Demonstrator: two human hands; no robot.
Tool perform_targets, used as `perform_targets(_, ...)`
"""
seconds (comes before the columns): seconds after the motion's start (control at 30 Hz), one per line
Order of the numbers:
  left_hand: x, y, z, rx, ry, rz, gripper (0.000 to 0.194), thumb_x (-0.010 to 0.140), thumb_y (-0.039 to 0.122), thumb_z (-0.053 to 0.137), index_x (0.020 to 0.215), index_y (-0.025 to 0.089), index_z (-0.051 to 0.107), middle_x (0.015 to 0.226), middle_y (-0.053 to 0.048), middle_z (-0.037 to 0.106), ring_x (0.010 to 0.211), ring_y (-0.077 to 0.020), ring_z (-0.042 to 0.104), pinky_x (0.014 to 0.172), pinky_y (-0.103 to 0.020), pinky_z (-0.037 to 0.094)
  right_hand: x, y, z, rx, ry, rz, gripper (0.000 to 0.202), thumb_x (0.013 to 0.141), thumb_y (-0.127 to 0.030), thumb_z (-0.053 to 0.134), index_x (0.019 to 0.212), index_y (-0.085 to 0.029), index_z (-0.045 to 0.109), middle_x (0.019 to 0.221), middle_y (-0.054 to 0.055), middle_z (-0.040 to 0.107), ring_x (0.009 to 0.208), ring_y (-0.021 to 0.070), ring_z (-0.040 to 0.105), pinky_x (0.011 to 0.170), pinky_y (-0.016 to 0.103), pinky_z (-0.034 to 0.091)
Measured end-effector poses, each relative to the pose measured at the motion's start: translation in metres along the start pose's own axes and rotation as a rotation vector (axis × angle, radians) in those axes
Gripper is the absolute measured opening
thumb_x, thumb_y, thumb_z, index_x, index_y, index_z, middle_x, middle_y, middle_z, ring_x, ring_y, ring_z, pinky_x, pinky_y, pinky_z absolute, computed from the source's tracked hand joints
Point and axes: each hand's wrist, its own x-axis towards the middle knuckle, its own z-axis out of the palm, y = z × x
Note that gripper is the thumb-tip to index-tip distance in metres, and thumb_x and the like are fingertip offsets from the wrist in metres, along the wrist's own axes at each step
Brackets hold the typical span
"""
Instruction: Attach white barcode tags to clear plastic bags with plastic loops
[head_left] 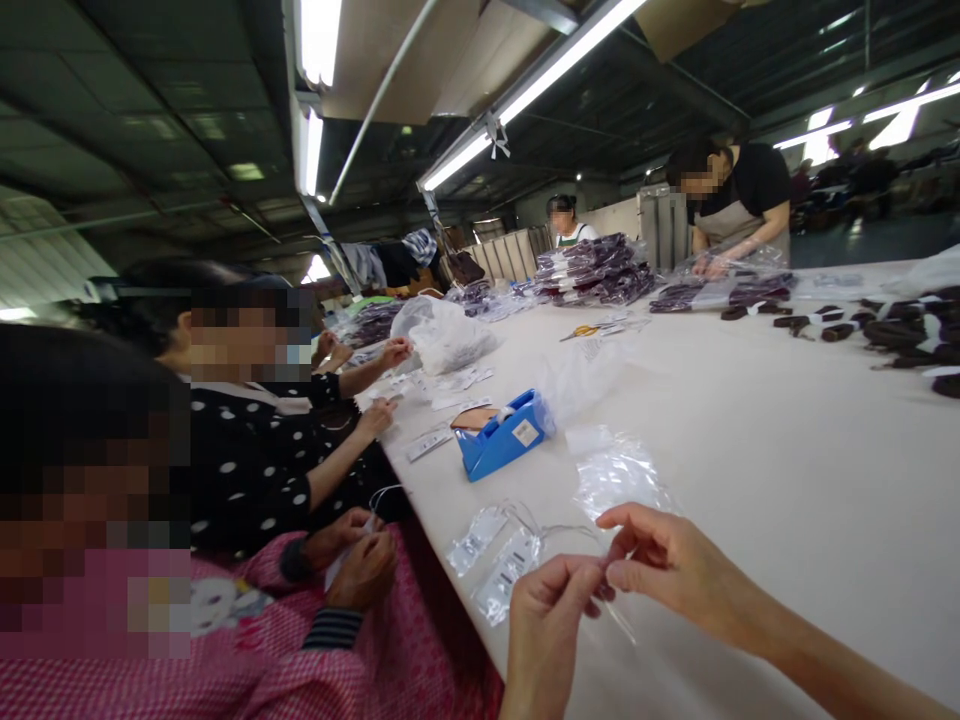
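Observation:
In the head view, my left hand (553,610) is pinched at the table's near edge, its fingertips meeting those of my right hand (671,565). Both hands hold a thin pale string (574,528), with loose ends dangling below the fingers. Exactly how the fingers grip it is partly hidden. Left of my hands lie printed tags in clear plastic (510,572), with loops of string around them. Just beyond my right hand is a stack of shiny clear plastic bags (619,470). A blue tape dispenser (499,440) stands farther back.
Co-workers sit close on my left; one person's hands (356,560) hold a white tag and string. Yellow-handled scissors (586,331), a white plastic bag (450,340), packed dark garments (592,270) and dark bundles (911,325) lie across the table (787,450). Another person stands at the far side.

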Motion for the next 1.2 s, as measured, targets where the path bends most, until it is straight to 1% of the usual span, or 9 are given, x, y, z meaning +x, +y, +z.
perform_targets(0.07, 0.001, -0.004, -0.001, 0.001, 0.002, 0.022, 0.022, 0.078, 0.033, 0.066, 0.076, 0.015, 0.078, 0.063, -0.004, 0.070, 0.058, -0.0132, 0.056, 0.055, -0.021, 0.044, 0.002, 0.001, 0.002, -0.034, 0.027, -0.007, 0.033, 0.078, -0.028, 0.069, 0.111, -0.022, 0.064, 0.093, 0.002, 0.070, 0.080, 0.0171, 0.064, 0.070, 0.028, 0.049)
perform_targets(0.2, 0.004, -0.008, -0.002, -0.014, -0.004, 0.057, 0.020, 0.077, 0.032, 0.068, 0.078, 0.016, 0.079, 0.064, -0.004, 0.072, 0.057, -0.0130, 0.057, 0.054, -0.021, 0.044, 0.004, -0.001, 0.004, -0.077, 0.024, -0.017, 0.022, 0.078, -0.028, 0.069, 0.100, -0.022, 0.069, 0.081, 0.000, 0.071, 0.076, 0.0171, 0.064, 0.068, 0.027, 0.048)
perform_targets(0.4, 0.007, -0.010, -0.004, -0.068, -0.030, 0.013, 0.017, 0.073, 0.031, 0.072, 0.070, 0.015, 0.078, 0.062, -0.005, 0.072, 0.057, -0.0139, 0.060, 0.052, -0.021, 0.043, 0.006, 0.001, 0.003, -0.075, 0.067, -0.063, 0.010, 0.084, -0.025, 0.061, 0.078, -0.019, 0.065, 0.073, -0.001, 0.069, 0.070, 0.0158, 0.062, 0.063, 0.026, 0.044)
perform_targets(0.67, 0.004, -0.015, -0.005, -0.156, -0.078, -0.043, 0.021, 0.064, 0.025, 0.078, 0.083, 0.017, 0.073, 0.074, -0.004, 0.075, 0.064, -0.0157, 0.066, 0.054, -0.020, 0.045, 0.004, 0.001, 0.001, -0.201, 0.092, -0.132, 0.010, 0.086, -0.023, 0.058, 0.078, -0.020, 0.064, 0.073, -0.002, 0.068, 0.070, 0.0144, 0.061, 0.065, 0.025, 0.044)
perform_targets(0.77, 0.003, -0.015, -0.006, -0.038, -0.070, -0.026, 0.012, 0.072, 0.025, 0.070, 0.079, 0.016, 0.074, 0.075, -0.006, 0.075, 0.064, -0.0152, 0.066, 0.056, -0.021, 0.045, 0.003, 0.000, 0.002, -0.215, 0.092, -0.125, 0.012, 0.087, -0.024, 0.058, 0.077, -0.020, 0.063, 0.072, -0.002, 0.067, 0.069, 0.0144, 0.060, 0.064, 0.026, 0.044)
perform_targets(0.87, 0.002, -0.013, -0.006, 0.032, -0.046, -0.021, 0.015, 0.077, 0.025, 0.064, 0.075, 0.015, 0.076, 0.074, -0.006, 0.075, 0.063, -0.0147, 0.066, 0.056, -0.021, 0.044, 0.001, 0.000, 0.002, -0.250, 0.090, -0.139, 0.011, 0.087, -0.023, 0.056, 0.078, -0.020, 0.062, 0.072, -0.002, 0.066, 0.069, 0.0147, 0.061, 0.065, 0.026, 0.046)
perform_targets(0.93, 0.002, -0.012, -0.005, 0.024, -0.033, -0.045, 0.013, 0.075, 0.023, 0.065, 0.073, 0.015, 0.076, 0.074, -0.006, 0.076, 0.061, -0.0145, 0.066, 0.055, -0.021, 0.043, 0.000, 0.000, 0.000, -0.288, 0.097, -0.177, 0.005, 0.086, -0.021, 0.057, 0.086, -0.021, 0.062, 0.078, -0.001, 0.067, 0.072, 0.0150, 0.062, 0.068, 0.027, 0.048)
perform_targets(1.07, 0.001, -0.008, -0.005, 0.013, -0.031, -0.068, 0.010, 0.072, 0.021, 0.069, 0.068, 0.015, 0.075, 0.061, -0.003, 0.072, 0.057, -0.0136, 0.064, 0.054, -0.021, 0.041, -0.002, -0.001, -0.007, -0.414, 0.061, -0.409, 0.030, 0.085, -0.016, 0.058, 0.113, -0.026, 0.058, 0.119, 0.004, 0.061, 0.107, 0.0178, 0.059, 0.089, 0.030, 0.049)
perform_targets(1.2, 0.001, -0.003, -0.005, 0.013, -0.059, -0.083, 0.009, 0.072, 0.021, 0.069, 0.069, 0.016, 0.076, 0.059, -0.002, 0.072, 0.057, -0.0131, 0.063, 0.055, -0.021, 0.041, -0.004, -0.004, -0.013, -0.564, 0.004, -0.551, 0.023, 0.086, -0.018, 0.060, 0.108, -0.027, 0.061, 0.133, 0.007, 0.053, 0.124, 0.0192, 0.050, 0.102, 0.033, 0.043)
